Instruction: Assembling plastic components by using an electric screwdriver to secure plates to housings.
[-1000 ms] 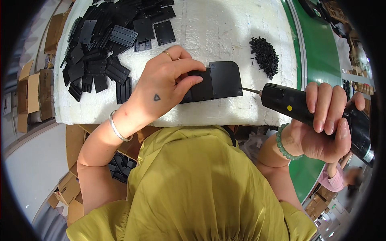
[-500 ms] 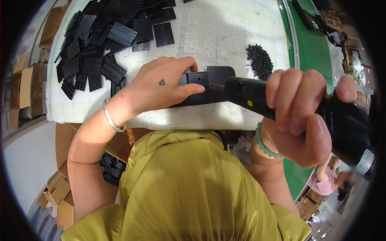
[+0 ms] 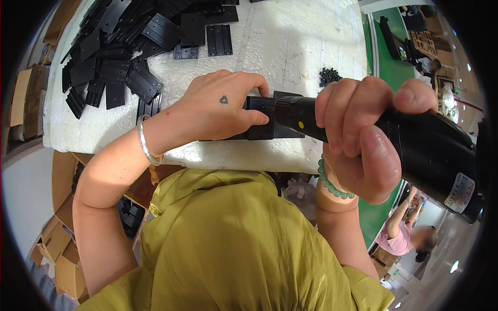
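Note:
My left hand (image 3: 223, 106) has its thumb and index finger on a black plastic part (image 3: 259, 132) and keeps it on the white-covered table. In my right hand (image 3: 365, 135) is a black electric screwdriver (image 3: 430, 147), my fingers wrapped round its body. Its nose points left and sits over the right portion of the part, close to my left thumb. The bit's tip is hard to make out against the dark plastic. A small heap of black screws (image 3: 329, 77) lies beyond the screwdriver, partly hidden by my right hand.
Black plastic plates (image 3: 119, 67) are piled at the far left of the table (image 3: 280, 52). Green surface (image 3: 393, 57) shows to the right. Cardboard boxes (image 3: 30, 98) stand at left, and a box below holds black parts (image 3: 129, 215). Another person in pink (image 3: 397, 238) is at lower right.
The screwdriver has moved left, its nose now over the part and the bit less exposed. My left hand still grips the part. The whole view has shifted slightly.

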{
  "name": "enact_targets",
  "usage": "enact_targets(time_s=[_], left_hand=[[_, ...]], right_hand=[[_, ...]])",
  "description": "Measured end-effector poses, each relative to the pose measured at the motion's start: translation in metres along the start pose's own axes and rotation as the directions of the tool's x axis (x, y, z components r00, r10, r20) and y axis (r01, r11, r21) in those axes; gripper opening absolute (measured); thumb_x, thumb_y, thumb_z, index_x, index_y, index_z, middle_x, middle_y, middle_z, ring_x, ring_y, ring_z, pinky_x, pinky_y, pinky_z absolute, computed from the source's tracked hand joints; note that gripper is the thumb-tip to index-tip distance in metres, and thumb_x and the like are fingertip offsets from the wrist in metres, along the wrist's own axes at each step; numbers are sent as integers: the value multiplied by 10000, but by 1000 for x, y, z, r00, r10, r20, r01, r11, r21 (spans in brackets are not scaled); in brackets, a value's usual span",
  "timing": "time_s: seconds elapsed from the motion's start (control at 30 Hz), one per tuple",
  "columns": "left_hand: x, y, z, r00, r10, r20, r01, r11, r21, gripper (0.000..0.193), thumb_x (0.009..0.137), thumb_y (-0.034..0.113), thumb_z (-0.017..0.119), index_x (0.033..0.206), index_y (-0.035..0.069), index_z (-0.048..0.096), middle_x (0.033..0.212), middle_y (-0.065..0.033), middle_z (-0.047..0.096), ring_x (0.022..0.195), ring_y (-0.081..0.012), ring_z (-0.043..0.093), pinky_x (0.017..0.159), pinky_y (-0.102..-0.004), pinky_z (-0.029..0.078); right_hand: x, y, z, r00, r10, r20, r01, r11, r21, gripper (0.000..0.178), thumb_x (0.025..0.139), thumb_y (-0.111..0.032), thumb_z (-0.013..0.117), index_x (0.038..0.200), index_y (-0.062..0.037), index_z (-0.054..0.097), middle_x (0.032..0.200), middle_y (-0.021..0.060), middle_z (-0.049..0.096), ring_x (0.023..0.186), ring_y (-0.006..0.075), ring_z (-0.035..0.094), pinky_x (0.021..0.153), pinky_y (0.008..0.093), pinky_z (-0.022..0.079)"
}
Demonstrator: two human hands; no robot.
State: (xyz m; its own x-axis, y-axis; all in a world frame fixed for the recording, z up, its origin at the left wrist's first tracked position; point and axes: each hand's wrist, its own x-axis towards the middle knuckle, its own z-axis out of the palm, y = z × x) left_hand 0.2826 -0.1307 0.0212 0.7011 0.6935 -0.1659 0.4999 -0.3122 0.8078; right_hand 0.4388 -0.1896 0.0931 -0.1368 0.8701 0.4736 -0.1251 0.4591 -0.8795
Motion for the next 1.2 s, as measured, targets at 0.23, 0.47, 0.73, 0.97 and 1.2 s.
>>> enact_targets(time_s=[0.23, 0.47, 0.73, 0.97, 1.2], left_hand=[[-1, -5, 0, 999, -10, 44, 10, 1000, -2, 298, 731, 255, 659, 979, 105, 591, 876, -108, 631, 909, -302, 573, 782, -386, 432], [0, -7, 1, 999, 1, 37, -1, 1000, 3, 302, 714, 245, 655, 978, 116, 583, 877, -110, 625, 896, -333, 561, 794, -395, 431], [0, -11, 1, 996, 94, -3, -94, 995, 35, 304, 710, 249, 671, 970, 113, 594, 759, -120, 608, 772, -308, 582, 697, -377, 436], [5, 6, -6, 994, 54, 100, -52, 998, -22, 283, 726, 199, 669, 971, 83, 584, 582, -110, 498, 566, -232, 504, 568, -329, 388], [12, 9, 0, 966, 245, -80, -239, 968, 74, 378, 697, 247, 737, 990, 56, 595, 860, -92, 565, 846, -250, 519, 740, -320, 420]], right_hand=[[8, 2, 8, 998, 27, 58, -24, 999, -48, 303, 753, -53, 486, 1025, -131, 377, 618, 11, 418, 508, 122, 393, 570, 307, 370], [10, 4, 14, 999, 30, 37, -28, 999, -44, 296, 744, -49, 497, 1003, -124, 376, 603, 16, 416, 488, 119, 382, 546, 304, 367], [8, 1, 10, 1000, 27, -1, -27, 1000, 8, 327, 739, -51, 463, 1047, -113, 374, 614, 10, 406, 503, 124, 387, 544, 299, 365], [6, -5, -57, 903, -206, -377, 153, 974, -167, 325, 747, 21, 494, 1064, 23, 426, 617, 64, 472, 453, 146, 430, 466, 290, 399], [-6, 22, -84, 829, -135, -543, 58, 986, -156, 251, 725, 51, 519, 967, 46, 455, 607, 72, 486, 450, 140, 456, 459, 275, 404]])
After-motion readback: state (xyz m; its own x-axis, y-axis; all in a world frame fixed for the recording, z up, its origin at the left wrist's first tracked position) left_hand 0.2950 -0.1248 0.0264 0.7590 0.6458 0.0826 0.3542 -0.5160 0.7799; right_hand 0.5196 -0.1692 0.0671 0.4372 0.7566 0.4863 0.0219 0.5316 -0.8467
